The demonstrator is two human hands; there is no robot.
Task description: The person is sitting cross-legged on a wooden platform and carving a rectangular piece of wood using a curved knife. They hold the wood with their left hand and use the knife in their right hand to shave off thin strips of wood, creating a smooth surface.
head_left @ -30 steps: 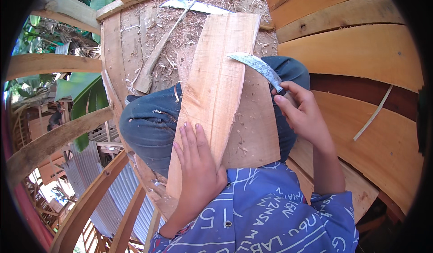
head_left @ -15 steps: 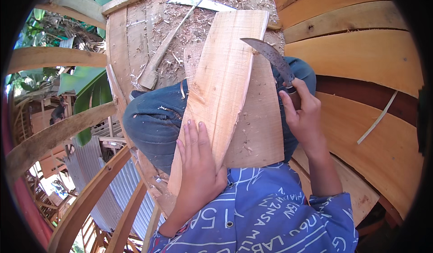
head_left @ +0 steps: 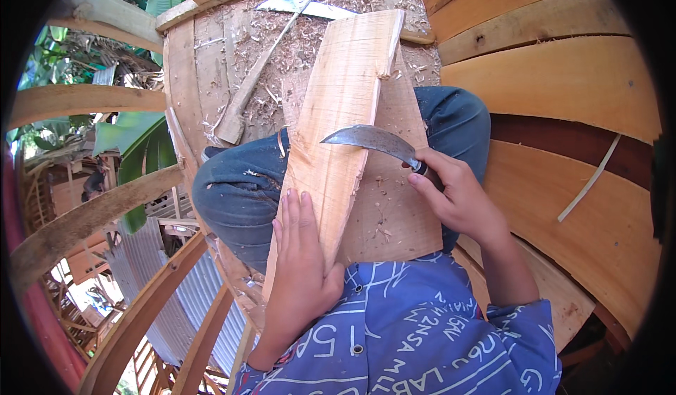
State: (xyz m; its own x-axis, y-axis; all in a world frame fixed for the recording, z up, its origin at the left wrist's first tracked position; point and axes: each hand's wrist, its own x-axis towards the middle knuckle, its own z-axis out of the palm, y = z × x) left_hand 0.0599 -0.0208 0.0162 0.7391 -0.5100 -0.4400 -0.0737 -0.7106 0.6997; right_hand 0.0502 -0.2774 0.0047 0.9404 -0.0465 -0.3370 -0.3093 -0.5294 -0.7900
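A long pale wooden board (head_left: pixel 339 85) slants across my lap, its near end by my left thigh. My left hand (head_left: pixel 301 243) lies flat on its lower part, fingers stretched out together and thumb at the right edge. In my right hand (head_left: pixel 454 194) is a curved knife (head_left: pixel 373 138) with a dark handle, gripped closed. Its blade points left and lies over the board's right edge at mid-length; whether it touches the wood I cannot tell. Under the board rests a second, wider plank (head_left: pixel 401 205), sprinkled with small chips.
Wood shavings (head_left: pixel 282 64) cover the floor ahead. A tapered stick (head_left: pixel 246 96) and a long shiny blade (head_left: pixel 303 8) lie there. Stacked planks (head_left: pixel 549 85) form a wall at the right, with a thin strip (head_left: pixel 590 177) on them. Slatted wooden rails (head_left: pixel 91 212) run along the left.
My right hand has brought the knife down and toward me, its blade swinging from up-left to leftward across the board. The board's far end has shifted slightly left. My left hand stays on the board.
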